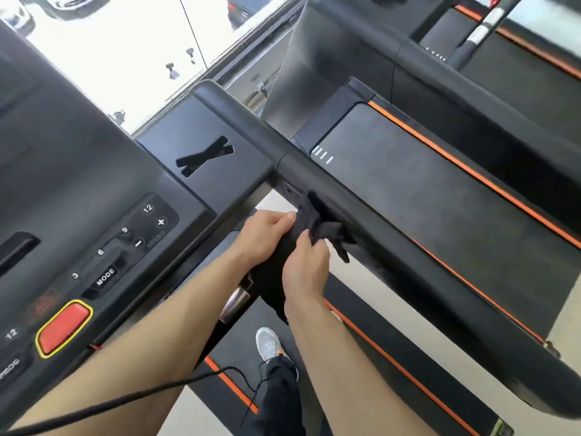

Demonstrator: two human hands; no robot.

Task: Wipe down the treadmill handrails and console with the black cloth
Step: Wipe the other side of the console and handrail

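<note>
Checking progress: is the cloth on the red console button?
No, both hands hold the black cloth against the handrail, away from the red button.

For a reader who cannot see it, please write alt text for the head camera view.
Two bare hands, the left hand and the right hand, hold a black cloth against a treadmill's black handrail. To the left is the console with speed buttons and a red stop button; below, a grey shoe stands on the belt.

The person is working with bare forearms, wearing dark trousers [279, 401] and a grey sneaker [268, 343] below.
</note>
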